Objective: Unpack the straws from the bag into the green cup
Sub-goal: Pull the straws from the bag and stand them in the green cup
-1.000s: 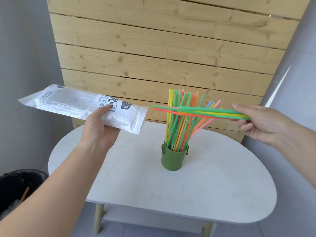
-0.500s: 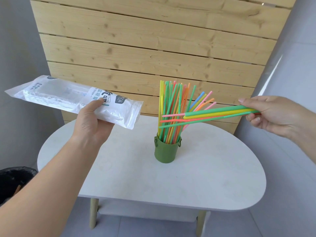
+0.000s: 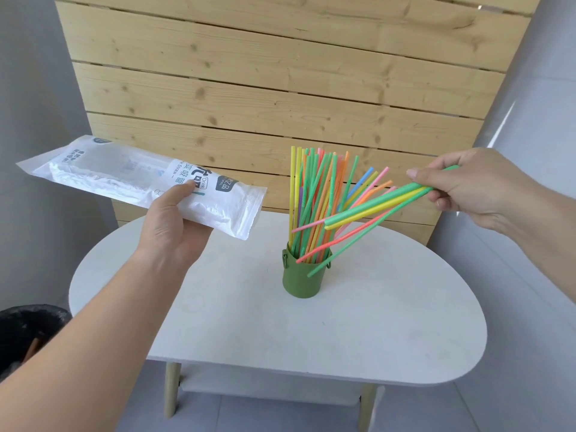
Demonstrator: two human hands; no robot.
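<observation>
Bin (image 3: 28, 335): one, dark, on the floor at the near left, below the table edge; handy, I judge, for the wrapper once it is finished with.
Left hand (image 3: 174, 226): closed around the bag from beneath, thumb pressed on the printed face, fingers hidden under it.
Bag (image 3: 146, 182): one, white and clear plastic, held roughly level above the left part of the table, open end toward the cup. Held out of the way, probably to leave the cup mouth free. It looks flat and nearly spent; whether any straws are left inside I cannot tell through the crinkled film.
Table (image 3: 358, 332): one, white, rounded top on pale legs, against a wall of wooden planks.
Cup (image 3: 304, 280): one, green, small side rings, upright near the table's middle, touching nothing but the tabletop.
Straws in cup (image 3: 314, 201): a mixed bundle of yellow, green, orange, pink and blue, standing and fanned to the right; too crowded to count, likely a few dozen.
Straws in hand (image 3: 374, 205): about five, namely two green, one yellow, one pink and one coral. They slope down to the left, with the lower tips at and just past the cup rim, angled so that they can slide in among the others.
Right hand (image 3: 477, 191): pinched shut on the upper ends of those straws, thumb on top, fingers curled below, out to the right of the cup.
Stage: last handful going in, by my estimate.
</observation>
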